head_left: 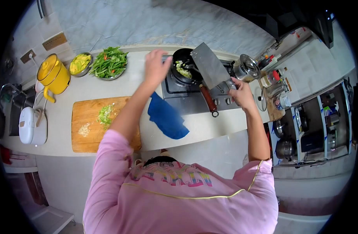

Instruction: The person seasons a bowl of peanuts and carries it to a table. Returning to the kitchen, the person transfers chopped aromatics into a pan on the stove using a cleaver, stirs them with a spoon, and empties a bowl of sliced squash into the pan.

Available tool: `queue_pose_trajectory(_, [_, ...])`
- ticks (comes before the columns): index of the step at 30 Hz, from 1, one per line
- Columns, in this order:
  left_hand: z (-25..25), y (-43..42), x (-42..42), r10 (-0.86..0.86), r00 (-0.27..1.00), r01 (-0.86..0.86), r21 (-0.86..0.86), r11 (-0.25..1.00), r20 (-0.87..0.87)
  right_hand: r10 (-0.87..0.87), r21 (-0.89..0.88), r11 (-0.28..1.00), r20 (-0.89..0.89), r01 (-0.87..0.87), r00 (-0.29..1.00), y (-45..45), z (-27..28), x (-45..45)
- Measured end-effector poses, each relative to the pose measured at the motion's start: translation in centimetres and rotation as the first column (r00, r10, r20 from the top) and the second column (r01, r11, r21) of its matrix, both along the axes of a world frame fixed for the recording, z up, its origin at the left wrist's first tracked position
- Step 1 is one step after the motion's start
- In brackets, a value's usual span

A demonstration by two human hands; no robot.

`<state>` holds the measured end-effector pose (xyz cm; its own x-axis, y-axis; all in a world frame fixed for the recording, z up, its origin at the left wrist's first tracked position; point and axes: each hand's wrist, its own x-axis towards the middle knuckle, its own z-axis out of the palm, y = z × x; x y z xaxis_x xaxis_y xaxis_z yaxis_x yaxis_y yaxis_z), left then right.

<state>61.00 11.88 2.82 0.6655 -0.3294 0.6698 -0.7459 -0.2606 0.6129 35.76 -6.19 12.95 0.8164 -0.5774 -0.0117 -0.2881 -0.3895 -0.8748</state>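
My right hand (240, 93) is wrapped round the handle of a broad cleaver (210, 64), whose blade is raised beside and partly over a black pan (181, 53) on the stove. Chopped pale green pieces (183, 70) lie in the pan with a utensil. The pan's wooden handle (206, 97) points toward me. My left hand (156, 64) hangs left of the pan, empty, fingers apart. A blue cloth (166, 119) lies at the counter's edge. On the wooden cutting board (83, 138) are chopped greens (105, 116) and a small pale minced pile (84, 130).
Plates of leafy greens (109, 64) and yellow slices (80, 63) stand at the back left, near a yellow pot (54, 75) and a white appliance (32, 125). Right of the stove are a metal pot (246, 68), a glass lid (262, 98) and several jars.
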Motion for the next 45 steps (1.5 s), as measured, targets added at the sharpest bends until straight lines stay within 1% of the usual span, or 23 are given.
queue_pose_trajectory(2, [0.6,-6.5,-0.9,0.049,0.999,-0.048,-0.039,0.998,0.014,-0.017,0.065,0.998,0.0,0.017,1.0,-0.9,0.0,-0.9])
queue_pose_trajectory(5, [0.3,-12.6,-2.2,0.098,0.994,-0.094,0.082,0.992,-0.039,-0.013,0.142,0.99,-0.006,0.013,1.0,-1.2,0.7,-2.1])
queue_pose_trajectory(6, [0.4,-13.2,-2.4,0.016,0.991,0.001,0.121,0.993,-0.134,-0.006,0.154,0.988,0.005,0.005,1.0,-1.5,0.8,-2.6])
queue_pose_trajectory(9, [-2.5,-15.2,-0.5,0.15,0.984,-0.115,0.308,0.945,-0.092,-0.039,0.128,0.991,0.02,0.037,0.999,-2.9,0.6,-4.2])
queue_pose_trajectory(10, [-3.4,-15.3,0.1,0.203,0.979,-0.169,0.549,0.819,-0.001,-0.057,0.114,0.992,0.02,0.054,0.998,-3.4,0.3,-4.7])
queue_pose_trajectory(11, [-4.4,-15.6,0.5,0.224,0.974,-0.178,0.54,0.822,-0.021,-0.071,0.131,0.989,0.017,0.068,0.997,-4.0,0.1,-5.2])
queue_pose_trajectory(13, [-3.5,-15.5,0.1,0.198,0.976,-0.149,0.387,0.91,-0.089,-0.086,0.14,0.987,0.01,0.084,0.996,-5.2,-0.4,-5.9])
queue_pose_trajectory(16, [-2.8,-18.2,-0.5,0.113,0.991,-0.127,0.196,0.972,0.077,-0.087,0.107,0.99,-0.016,0.088,0.996,-6.0,-0.8,-6.5])
queue_pose_trajectory(20, [-5.1,-16.9,-2.5,0.267,0.959,-0.282,0.282,0.917,0.09,-0.174,-0.031,0.984,0.008,0.174,0.985,-3.2,0.0,-6.7])
queue_pose_trajectory(21, [-5.3,-15.8,-2.1,0.259,0.957,-0.284,0.246,0.927,0.129,-0.195,-0.036,0.98,0.039,0.196,0.98,-2.6,-0.1,-7.0])
queue_pose_trajectory(23, [-1.5,-11.2,-4.3,0.156,0.988,-0.154,0.069,0.986,-0.013,-0.182,0.096,0.982,0.213,0.164,0.96,-2.4,-1.8,-7.9])
queue_pose_trajectory(24, [0.5,-8.2,-4.9,0.024,0.991,-0.02,0.037,0.999,-0.132,-0.183,0.157,0.977,0.248,0.147,0.951,-0.8,-1.6,-8.1])
queue_pose_trajectory(25, [0.2,-6.6,-5.0,0.104,0.994,-0.105,-0.014,0.994,-0.03,-0.178,0.214,0.969,0.273,0.121,0.945,1.1,-1.5,-8.1])
queue_pose_trajectory(26, [-0.7,-4.4,-4.3,0.044,0.999,-0.046,-0.126,0.991,-0.02,-0.177,0.271,0.958,0.296,0.095,0.939,3.0,-1.4,-8.2])
queue_pose_trajectory(27, [-1.0,-1.3,-4.0,0.001,1.0,-0.003,-0.105,0.995,-0.019,-0.157,0.338,0.94,0.297,0.05,0.942,4.7,-1.7,-8.2])
queue_pose_trajectory(28, [-1.7,2.0,-3.6,0.009,0.997,-0.013,-0.054,0.998,-0.083,-0.14,0.404,0.915,0.296,0.009,0.945,6.4,-1.9,-8.2])
queue_pose_trajectory(29, [-3.2,5.3,-3.1,0.059,0.989,-0.067,-0.059,0.996,-0.133,-0.132,0.474,0.88,0.277,-0.016,0.952,8.1,-3.0,-7.9])
queue_pose_trajectory(33, [-5.7,20.4,-1.8,0.368,0.907,-0.328,0.202,0.923,-0.207,-0.035,0.647,0.754,0.211,-0.112,0.977,15.0,-9.5,-5.3])
queue_pose_trajectory(36, [-7.7,29.7,-3.6,0.456,0.846,-0.429,0.155,0.89,-0.278,0.012,0.693,0.704,0.206,-0.154,0.979,19.6,-15.4,-2.6])
queue_pose_trajectory(37, [-8.5,31.7,-4.4,0.498,0.816,-0.482,0.129,0.867,-0.294,0.016,0.708,0.692,0.183,-0.143,0.983,20.7,-17.1,-2.0])
queue_pose_trajectory(39, [-10.3,34.3,-5.9,0.459,0.735,-0.51,0.038,0.859,-0.499,0.039,0.713,0.68,0.201,-0.173,0.979,22.5,-20.8,-0.7])
queue_pose_trajectory(41, [-11.4,34.9,-7.1,0.422,0.749,-0.473,0.034,0.881,-0.511,0.058,0.69,0.705,0.177,-0.166,0.983,24.3,-23.1,0.0])
queue_pose_trajectory(45, [-11.1,34.8,-7.2,0.358,0.799,-0.379,0.058,0.924,-0.484,0.099,0.667,0.723,0.158,-0.18,0.983,27.0,-24.0,0.6])
